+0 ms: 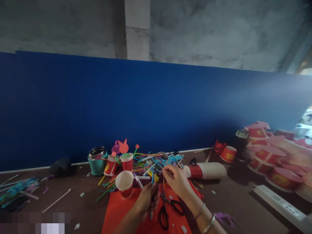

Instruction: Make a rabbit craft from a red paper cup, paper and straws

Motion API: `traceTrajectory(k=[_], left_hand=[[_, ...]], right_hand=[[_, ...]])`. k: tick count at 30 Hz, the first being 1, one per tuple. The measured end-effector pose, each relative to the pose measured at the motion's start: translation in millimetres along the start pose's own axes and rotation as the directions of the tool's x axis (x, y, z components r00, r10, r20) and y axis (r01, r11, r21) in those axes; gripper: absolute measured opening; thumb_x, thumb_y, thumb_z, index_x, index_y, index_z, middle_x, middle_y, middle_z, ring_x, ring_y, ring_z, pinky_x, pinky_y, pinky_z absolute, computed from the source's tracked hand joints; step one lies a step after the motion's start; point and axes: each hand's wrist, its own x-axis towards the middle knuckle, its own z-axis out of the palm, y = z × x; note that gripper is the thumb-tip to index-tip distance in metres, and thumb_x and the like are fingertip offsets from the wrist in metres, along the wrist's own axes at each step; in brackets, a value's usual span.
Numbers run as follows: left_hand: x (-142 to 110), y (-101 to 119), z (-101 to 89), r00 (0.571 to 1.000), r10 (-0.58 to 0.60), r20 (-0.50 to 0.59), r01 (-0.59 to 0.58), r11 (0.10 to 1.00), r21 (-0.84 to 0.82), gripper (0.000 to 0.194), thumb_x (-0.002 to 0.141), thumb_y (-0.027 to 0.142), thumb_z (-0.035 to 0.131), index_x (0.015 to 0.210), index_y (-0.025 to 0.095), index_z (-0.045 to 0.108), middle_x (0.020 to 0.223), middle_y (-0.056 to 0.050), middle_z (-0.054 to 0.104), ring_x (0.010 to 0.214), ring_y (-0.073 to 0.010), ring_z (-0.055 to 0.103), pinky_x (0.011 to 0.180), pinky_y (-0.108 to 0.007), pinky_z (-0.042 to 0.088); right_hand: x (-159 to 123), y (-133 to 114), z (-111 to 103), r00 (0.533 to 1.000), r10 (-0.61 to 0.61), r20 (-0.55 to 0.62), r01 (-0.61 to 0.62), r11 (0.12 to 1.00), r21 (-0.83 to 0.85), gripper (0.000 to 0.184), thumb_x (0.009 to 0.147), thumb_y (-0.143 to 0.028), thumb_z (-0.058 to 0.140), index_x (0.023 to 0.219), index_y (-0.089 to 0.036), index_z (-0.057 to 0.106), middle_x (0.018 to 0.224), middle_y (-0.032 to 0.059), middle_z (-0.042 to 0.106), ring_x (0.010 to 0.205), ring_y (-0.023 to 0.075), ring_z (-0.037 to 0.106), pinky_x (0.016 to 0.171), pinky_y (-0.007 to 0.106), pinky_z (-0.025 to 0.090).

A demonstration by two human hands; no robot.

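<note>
My left hand [147,198] is closed around a few thin straw-like sticks [153,178], one of them blue, with a yellow piece [156,178] beside its fingertips. To its right, my right hand [174,178] has its fingertips drawn together in a pinch; what lies between them, if anything, is too small to make out. Below the hands, black-handled scissors [168,208] rest on a red sheet [114,208]. A paper cup [124,185] stands on the sheet's upper left part. Behind the hands lies a heap of coloured straws and scraps [146,162].
Two red cups [127,162] with paper shapes on sticks stand beside a teal jar [97,161]. A stack of paper cups [212,170] lies right of centre. Decorated red cups [264,159] and a power strip [280,204] are far right. A blue panel [156,107] stands behind.
</note>
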Motion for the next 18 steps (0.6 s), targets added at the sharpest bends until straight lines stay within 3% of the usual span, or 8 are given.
traceTrajectory(k=[6,11,18], left_hand=[[-1.3,-3.5,2.2,0.999,0.047,0.016,-0.048,0.995,0.089,0.051,0.068,0.07,0.053,0.071,0.02,0.042,0.048,0.009,0.038,0.034,-0.0028,0.022,0.037,-0.022,0.011],[-2.6,-5.6,6.0,0.994,0.108,-0.019,-0.104,0.982,0.158,0.048,0.071,0.068,0.052,0.072,0.02,0.045,0.049,0.008,0.037,0.037,-0.0047,0.023,0.041,-0.024,0.012],[5.3,-18.5,3.3,0.985,0.167,-0.05,-0.162,0.982,0.096,0.041,0.069,0.059,0.063,0.072,0.02,0.05,0.051,0.008,0.033,0.044,-0.0064,0.025,0.047,-0.025,0.019]], right_hand=[[-5.7,-11.1,4.1,0.989,0.026,0.147,-0.03,0.999,0.026,0.023,0.081,-0.033,0.05,0.068,-0.019,0.062,0.057,-0.0007,0.062,0.054,0.0128,0.054,0.05,0.02,0.035],[-8.5,-17.2,6.3,0.99,0.003,0.138,0.005,0.999,-0.053,0.021,0.081,-0.029,0.05,0.068,-0.02,0.064,0.061,-0.0003,0.066,0.058,0.0132,0.058,0.056,0.02,0.036],[-9.6,-23.5,3.3,0.994,0.014,0.112,0.009,0.981,-0.196,0.016,0.078,-0.025,0.055,0.069,-0.02,0.067,0.064,0.0007,0.067,0.063,0.0149,0.058,0.058,0.021,0.035]])
